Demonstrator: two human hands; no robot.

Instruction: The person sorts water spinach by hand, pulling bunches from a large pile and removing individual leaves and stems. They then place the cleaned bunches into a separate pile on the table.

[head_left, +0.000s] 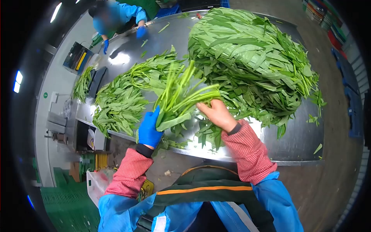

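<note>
My left hand point(150, 129), in a blue glove, grips a bunch of leafy green stalks point(178, 96) near its lower leaves, above the near edge of a steel table point(293, 143). My right hand point(217, 114), bare, holds the stem ends of the same bunch from the right side. The bunch's stalks point up and to the right. A large heap of the same greens point(255, 58) lies just behind my right hand. A flatter pile of greens point(119, 100) lies to the left of my left hand.
A person in blue with blue gloves point(141, 31) works at the far end of the table. A smaller pile of greens point(82, 83) lies at the far left by a dark tray point(77, 58). Green crates point(67, 205) stand on the floor lower left; stacked crates point(328, 23) sit far right.
</note>
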